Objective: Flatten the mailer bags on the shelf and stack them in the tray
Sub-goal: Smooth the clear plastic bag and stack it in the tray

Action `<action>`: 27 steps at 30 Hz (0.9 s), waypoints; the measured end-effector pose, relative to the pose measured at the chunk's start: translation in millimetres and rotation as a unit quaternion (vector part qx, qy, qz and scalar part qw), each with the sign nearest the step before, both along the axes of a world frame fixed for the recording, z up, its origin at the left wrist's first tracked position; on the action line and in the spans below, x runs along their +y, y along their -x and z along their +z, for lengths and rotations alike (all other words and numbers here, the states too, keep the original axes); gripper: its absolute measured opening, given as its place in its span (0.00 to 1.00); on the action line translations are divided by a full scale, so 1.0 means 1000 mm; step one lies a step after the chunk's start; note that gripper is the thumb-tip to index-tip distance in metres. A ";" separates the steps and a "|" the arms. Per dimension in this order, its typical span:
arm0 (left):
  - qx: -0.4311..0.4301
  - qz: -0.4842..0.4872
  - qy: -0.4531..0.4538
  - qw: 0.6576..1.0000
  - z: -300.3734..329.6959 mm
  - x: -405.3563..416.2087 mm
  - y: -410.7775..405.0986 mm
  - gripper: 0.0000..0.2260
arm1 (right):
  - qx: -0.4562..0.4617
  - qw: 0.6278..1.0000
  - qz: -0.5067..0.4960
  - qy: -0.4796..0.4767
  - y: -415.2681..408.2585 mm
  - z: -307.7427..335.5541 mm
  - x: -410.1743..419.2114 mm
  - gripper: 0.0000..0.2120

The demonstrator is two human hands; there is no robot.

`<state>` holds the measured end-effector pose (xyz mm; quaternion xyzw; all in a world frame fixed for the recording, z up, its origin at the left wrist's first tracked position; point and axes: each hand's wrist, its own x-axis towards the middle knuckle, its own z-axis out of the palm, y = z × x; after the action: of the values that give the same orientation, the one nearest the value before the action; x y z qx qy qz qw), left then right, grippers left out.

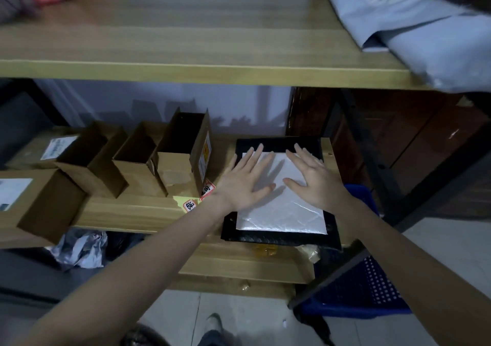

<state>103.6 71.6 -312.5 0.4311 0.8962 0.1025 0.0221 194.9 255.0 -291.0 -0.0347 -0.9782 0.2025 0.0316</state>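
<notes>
**Shelf inventory: white mailer pressed flat on black mailer, both hands spread**

On the far left of the middle shelf (138, 210), an open cardboard box (50, 207) bearing a white label is laid on its side, its mouth turned forward. Behind it a labelled parcel (57, 147) is seen, then a row of three open brown cartons (148, 159), the rightmost and tallest carrying a printed sticker on its side. Two red-and-white stickers (198, 199) are found on the shelf board at the foot of that carton.

Just right of the stickers, the left hand (245, 180) is laid palm down, fingers straight and spread, on the white mailer bag (285, 210). The right hand (313, 178) is placed likewise, fingers spread and flat, on the bag's right half; the thumbs are pointed toward each other without touching. Nothing is pinched by either hand.

The white mailer bag is lying flat on a larger black mailer bag (279, 238), which is set at the right end of the middle shelf, its front edge overhanging slightly.

Below and to the right, a blue perforated tray (372, 292) is standing on the floor. On the upper shelf (186, 53), far right, a pile of grey mailer bags (425, 32) is draped over the edge.
</notes>
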 end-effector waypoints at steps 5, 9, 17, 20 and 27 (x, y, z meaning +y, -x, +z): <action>0.044 -0.024 -0.054 0.997 0.051 -0.035 -0.030 0.31 | 0.017 0.999 0.048 -0.021 -0.031 0.058 -0.024 0.31; 0.101 -0.032 -0.086 0.991 0.094 -0.070 -0.056 0.30 | 0.041 0.994 0.088 -0.054 -0.056 0.097 -0.047 0.31; 0.200 -0.021 -0.147 0.968 0.178 -0.139 -0.090 0.25 | 0.170 0.970 0.163 -0.063 -0.082 0.179 -0.104 0.24; 0.229 0.007 -0.167 0.959 0.206 -0.164 -0.092 0.24 | 0.232 0.955 0.181 -0.035 -0.078 0.211 -0.125 0.18; 0.264 0.069 -0.217 0.937 0.249 -0.210 -0.066 0.22 | 0.296 0.933 0.204 -0.006 -0.040 0.257 -0.162 0.16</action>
<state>169.4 -138.3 -63.2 0.3738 0.8534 0.1784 -0.3164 235.0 92.7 -33.6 0.2272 -0.9117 0.2002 0.2776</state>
